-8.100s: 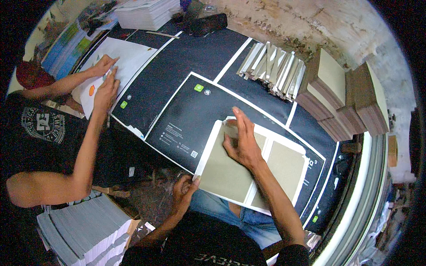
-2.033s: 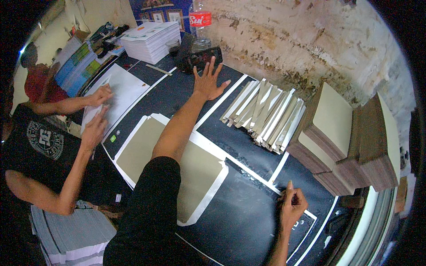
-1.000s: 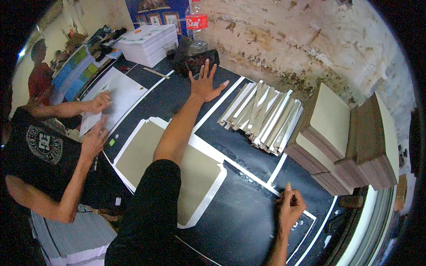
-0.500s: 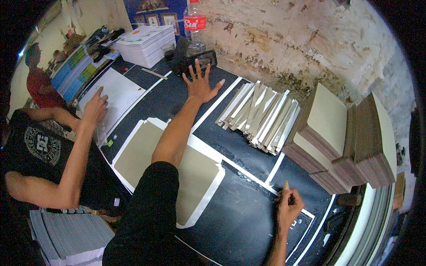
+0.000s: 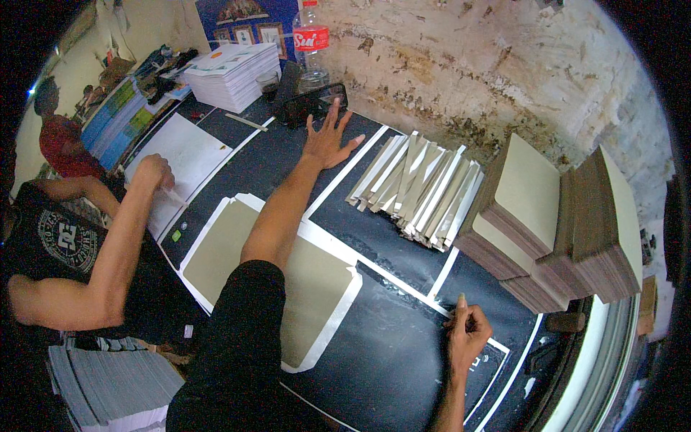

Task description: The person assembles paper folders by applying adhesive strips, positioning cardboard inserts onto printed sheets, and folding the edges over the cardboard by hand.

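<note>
My left hand [image 5: 330, 146] is stretched toward the back of the black table, its fingers spread, with nothing held. The fingertips are in front of a dark phone [image 5: 311, 106] propped on its side; I cannot tell whether they touch it. Under my left arm are greyish-tan boards [image 5: 320, 288] bordered by a white sheet with folded or raised edges. My right hand [image 5: 469, 337] rests at the right part of the table, fingers curled in and thumb upward. Whatever it may hold is hidden. Beyond it lies a heap of white and grey card strips [image 5: 417, 189].
Stacks of cut greyboard [image 5: 529, 194] stand at the right by the stained wall. At the back are a paper stack [image 5: 230, 75], a glass [image 5: 268, 85] and a plastic bottle [image 5: 311, 54]. A co-worker's hand [image 5: 153, 173] is over a white sheet [image 5: 191, 151] at left.
My left hand has turned slightly, its fingers shifting to the right in front of the phone. The co-worker's pointing fingers have curled in. My right hand has stayed in place.
</note>
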The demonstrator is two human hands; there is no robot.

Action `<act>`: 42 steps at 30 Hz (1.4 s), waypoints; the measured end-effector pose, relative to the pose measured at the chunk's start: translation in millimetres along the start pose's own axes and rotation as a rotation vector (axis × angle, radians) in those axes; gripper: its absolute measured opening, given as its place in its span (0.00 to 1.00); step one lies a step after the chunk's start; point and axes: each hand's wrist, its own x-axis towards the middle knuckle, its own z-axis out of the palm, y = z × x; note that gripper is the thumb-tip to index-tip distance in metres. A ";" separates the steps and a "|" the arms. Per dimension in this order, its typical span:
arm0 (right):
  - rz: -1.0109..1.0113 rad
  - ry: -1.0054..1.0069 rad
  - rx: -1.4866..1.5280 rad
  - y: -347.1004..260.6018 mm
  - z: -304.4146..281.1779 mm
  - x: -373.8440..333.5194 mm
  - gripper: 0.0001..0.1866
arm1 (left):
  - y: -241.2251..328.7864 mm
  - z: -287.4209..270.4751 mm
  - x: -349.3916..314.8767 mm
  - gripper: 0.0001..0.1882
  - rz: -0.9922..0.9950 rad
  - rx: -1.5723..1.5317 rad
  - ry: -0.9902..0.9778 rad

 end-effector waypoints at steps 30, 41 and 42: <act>0.011 -0.005 -0.004 -4.9 -0.2 -0.9 0.10 | 1.6 -0.3 -5.3 0.33 -0.028 -0.160 0.042; -0.090 0.107 0.154 -2.1 -3.6 0.6 0.16 | -15.0 17.2 4.3 0.16 -0.109 -0.373 0.327; -0.003 0.109 0.216 -8.9 -2.7 -1.2 0.16 | -21.6 23.3 2.0 0.15 -0.159 -0.403 0.347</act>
